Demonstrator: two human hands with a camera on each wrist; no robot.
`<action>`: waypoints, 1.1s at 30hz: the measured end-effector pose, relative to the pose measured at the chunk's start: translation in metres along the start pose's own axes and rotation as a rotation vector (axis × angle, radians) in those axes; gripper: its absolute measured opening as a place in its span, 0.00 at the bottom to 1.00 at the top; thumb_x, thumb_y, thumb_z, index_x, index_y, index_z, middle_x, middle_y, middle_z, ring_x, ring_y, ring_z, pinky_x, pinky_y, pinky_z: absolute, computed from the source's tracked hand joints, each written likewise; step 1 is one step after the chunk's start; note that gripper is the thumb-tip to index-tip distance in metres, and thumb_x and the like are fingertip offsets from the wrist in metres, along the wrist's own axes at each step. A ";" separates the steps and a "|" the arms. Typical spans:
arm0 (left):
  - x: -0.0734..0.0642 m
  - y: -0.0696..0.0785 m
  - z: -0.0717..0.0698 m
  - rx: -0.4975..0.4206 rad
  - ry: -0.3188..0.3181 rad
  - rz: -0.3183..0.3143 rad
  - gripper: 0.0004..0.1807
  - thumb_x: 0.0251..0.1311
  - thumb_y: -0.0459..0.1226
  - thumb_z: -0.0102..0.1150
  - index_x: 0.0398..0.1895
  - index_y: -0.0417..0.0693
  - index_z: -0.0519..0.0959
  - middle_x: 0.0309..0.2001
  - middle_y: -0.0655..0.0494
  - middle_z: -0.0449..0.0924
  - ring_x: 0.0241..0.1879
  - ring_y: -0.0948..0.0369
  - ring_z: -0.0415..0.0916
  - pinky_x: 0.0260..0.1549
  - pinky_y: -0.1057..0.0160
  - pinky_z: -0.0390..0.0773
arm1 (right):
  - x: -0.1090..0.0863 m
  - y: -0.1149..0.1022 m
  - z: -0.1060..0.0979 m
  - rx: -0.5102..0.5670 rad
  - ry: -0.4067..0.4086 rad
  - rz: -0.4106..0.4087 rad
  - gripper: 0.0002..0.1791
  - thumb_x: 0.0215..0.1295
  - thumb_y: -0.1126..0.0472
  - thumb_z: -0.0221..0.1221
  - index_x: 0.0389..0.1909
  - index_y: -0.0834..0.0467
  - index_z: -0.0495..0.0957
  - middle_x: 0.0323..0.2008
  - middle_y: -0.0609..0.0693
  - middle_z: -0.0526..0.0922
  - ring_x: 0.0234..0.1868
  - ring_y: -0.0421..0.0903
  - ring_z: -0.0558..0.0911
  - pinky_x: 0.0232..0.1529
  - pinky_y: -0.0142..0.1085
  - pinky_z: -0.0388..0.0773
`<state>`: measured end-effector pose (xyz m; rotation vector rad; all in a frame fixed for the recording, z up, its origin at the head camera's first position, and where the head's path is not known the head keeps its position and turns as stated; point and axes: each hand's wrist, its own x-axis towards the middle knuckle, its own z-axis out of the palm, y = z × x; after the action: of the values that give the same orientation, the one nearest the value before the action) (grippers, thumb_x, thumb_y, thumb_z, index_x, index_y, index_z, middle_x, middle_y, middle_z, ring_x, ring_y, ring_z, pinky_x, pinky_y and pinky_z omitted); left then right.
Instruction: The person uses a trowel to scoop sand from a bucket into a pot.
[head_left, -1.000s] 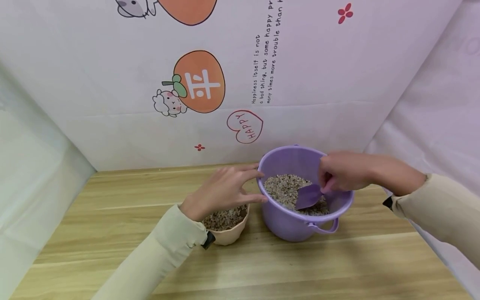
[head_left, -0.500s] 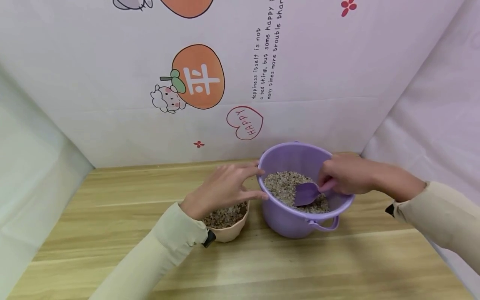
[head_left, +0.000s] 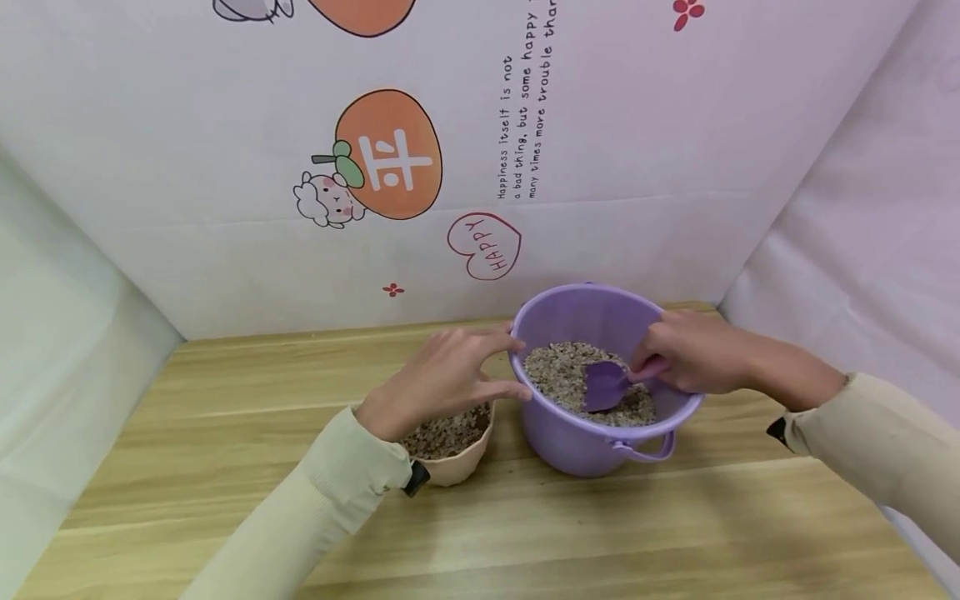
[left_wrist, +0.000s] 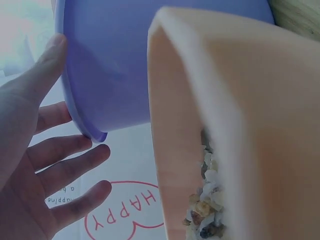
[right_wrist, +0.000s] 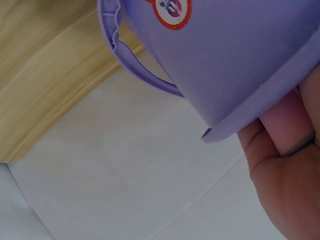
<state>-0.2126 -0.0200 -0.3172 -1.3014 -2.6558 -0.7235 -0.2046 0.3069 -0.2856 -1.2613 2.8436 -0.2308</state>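
Note:
My right hand [head_left: 697,350] reaches over the far right rim of a purple bucket [head_left: 577,450] and grips the pink handle of a small shovel. The shovel's purple blade [head_left: 606,387] lies on the fine gravel [head_left: 558,371] inside. My left hand [head_left: 442,375] spreads its fairly straight fingers and thumb against the bucket's left rim. Beneath that wrist stands a peach flowerpot [head_left: 457,468] with coarser gravel [head_left: 450,433] in it, partly hidden by the hand. In the right wrist view, the handle [right_wrist: 290,122] is held behind the bucket's rim.
All of this stands on a wood-grain table [head_left: 247,442]. A white printed sheet [head_left: 600,167] rises behind the bucket, and pale cloth hangs at both sides. The bucket's carrying handle [head_left: 652,452] hangs at its front.
The shovel blade has shifted slightly left and up across the gravel in the bucket, with my right hand still on its handle. My left hand stays at the rim. The head view has moved slightly.

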 end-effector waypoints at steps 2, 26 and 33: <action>0.000 0.000 0.000 0.000 0.005 0.002 0.32 0.56 0.58 0.66 0.58 0.49 0.81 0.67 0.53 0.73 0.22 0.78 0.75 0.41 0.65 0.79 | 0.001 0.001 0.000 0.022 -0.007 0.004 0.18 0.62 0.64 0.67 0.21 0.36 0.82 0.21 0.30 0.80 0.23 0.30 0.74 0.25 0.30 0.74; -0.003 -0.001 0.002 -0.018 0.013 -0.007 0.32 0.56 0.57 0.66 0.59 0.49 0.80 0.68 0.51 0.70 0.20 0.78 0.74 0.36 0.68 0.79 | 0.003 0.010 0.006 0.122 0.046 -0.024 0.08 0.60 0.65 0.69 0.34 0.48 0.90 0.30 0.36 0.88 0.29 0.35 0.83 0.31 0.31 0.79; -0.003 -0.001 0.002 -0.025 0.025 0.001 0.31 0.56 0.57 0.66 0.58 0.51 0.80 0.66 0.53 0.75 0.22 0.79 0.75 0.36 0.70 0.78 | 0.003 0.007 0.008 0.097 0.067 0.028 0.07 0.58 0.61 0.71 0.35 0.45 0.90 0.32 0.34 0.88 0.29 0.31 0.82 0.30 0.30 0.78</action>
<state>-0.2113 -0.0219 -0.3207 -1.2912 -2.6350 -0.7698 -0.2112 0.3085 -0.2943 -1.2168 2.8638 -0.4121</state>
